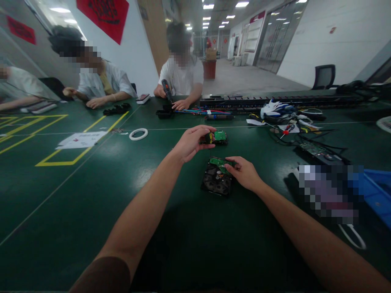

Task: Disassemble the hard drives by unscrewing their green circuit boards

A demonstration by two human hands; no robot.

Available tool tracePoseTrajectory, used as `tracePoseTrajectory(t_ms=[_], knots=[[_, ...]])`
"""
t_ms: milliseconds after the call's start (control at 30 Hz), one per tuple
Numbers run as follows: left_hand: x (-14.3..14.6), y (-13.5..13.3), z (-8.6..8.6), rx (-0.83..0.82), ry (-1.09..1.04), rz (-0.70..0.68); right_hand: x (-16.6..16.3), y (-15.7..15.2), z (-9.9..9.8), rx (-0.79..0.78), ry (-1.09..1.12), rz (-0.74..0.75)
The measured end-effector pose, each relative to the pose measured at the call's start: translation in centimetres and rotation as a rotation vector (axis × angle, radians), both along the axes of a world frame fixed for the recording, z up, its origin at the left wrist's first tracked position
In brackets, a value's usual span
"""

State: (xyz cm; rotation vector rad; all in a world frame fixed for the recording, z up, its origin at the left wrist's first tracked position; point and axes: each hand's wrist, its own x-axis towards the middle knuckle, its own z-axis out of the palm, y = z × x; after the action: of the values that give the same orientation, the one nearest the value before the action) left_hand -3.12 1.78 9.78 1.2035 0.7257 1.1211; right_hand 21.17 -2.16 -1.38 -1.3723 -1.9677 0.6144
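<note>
My left hand (194, 143) is closed around a screwdriver (209, 138) with a black-and-yellow handle. Its thin shaft points down toward a hard drive (216, 183) lying on the table; where the tip ends is too small to tell. My right hand (242, 171) pinches the edge of a green circuit board (219, 164) at the far side of this drive. The board looks slightly askew on the drive's dark metal body. Just behind the screwdriver lies a second drive with a green board (220, 136), partly covered by my left fingers.
The green table (171, 228) carries a tape roll (138, 134) and papers (82, 139) at left. Gloves (276, 109), a red screwdriver (286, 131), cables and another circuit board (320, 152) lie right, near a blue bin (378, 191). Across, a person (181, 73) holds a power screwdriver (167, 90).
</note>
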Motion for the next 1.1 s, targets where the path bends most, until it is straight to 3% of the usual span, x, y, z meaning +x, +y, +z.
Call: tracePoseTrajectory(t_ms=[700,1100], knots=[[0.44,0.17,-0.86,0.076,-0.013,-0.017,-0.43,0.56,0.27,0.025,-0.001,-0.103],[0.60,-0.07,-0.96,0.125,0.054,-0.019,0.22,0.33,0.71,-0.065,0.038,-0.019]])
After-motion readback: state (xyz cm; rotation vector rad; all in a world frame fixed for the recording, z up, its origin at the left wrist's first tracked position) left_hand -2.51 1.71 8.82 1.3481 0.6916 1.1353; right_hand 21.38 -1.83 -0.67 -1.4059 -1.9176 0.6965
